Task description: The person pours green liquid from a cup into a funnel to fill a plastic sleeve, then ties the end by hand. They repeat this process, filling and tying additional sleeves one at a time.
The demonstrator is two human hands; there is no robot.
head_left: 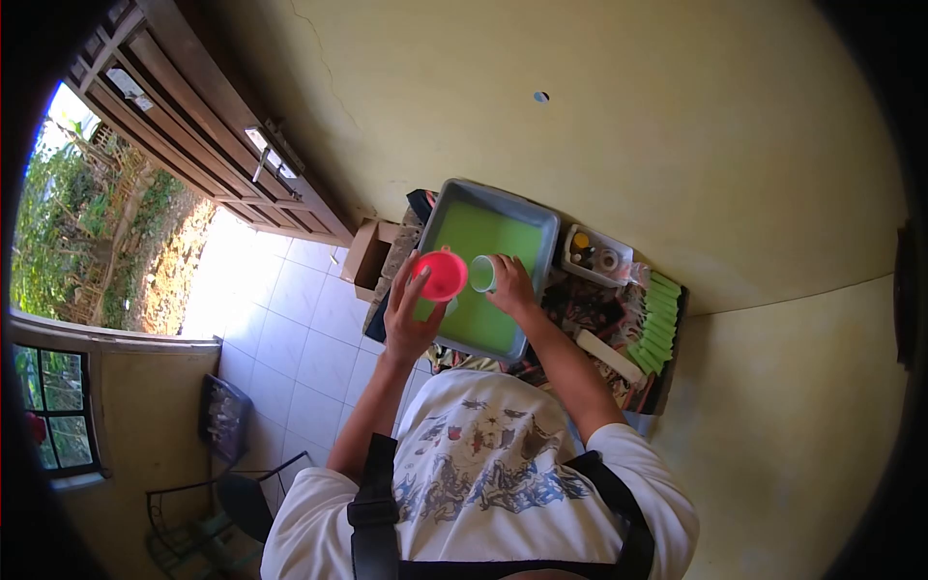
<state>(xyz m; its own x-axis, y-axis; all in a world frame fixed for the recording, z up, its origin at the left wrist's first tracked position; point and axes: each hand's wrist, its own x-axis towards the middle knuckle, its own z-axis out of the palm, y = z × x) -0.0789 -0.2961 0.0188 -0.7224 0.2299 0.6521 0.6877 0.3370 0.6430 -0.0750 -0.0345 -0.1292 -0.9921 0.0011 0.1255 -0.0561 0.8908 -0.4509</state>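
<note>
My left hand holds a pink-red plastic cup at the near left edge of a grey tray filled with green liquid. My right hand grips a small pale green cup, tipped on its side with the mouth facing the pink cup. The two cups are close together above the green liquid, a small gap between them. Both arms reach forward from a white printed T-shirt.
Right of the tray stands a small white box with little jars, then a stack of green bars. A cardboard box sits left of the tray. An open wooden door and tiled floor lie left; yellow walls surround.
</note>
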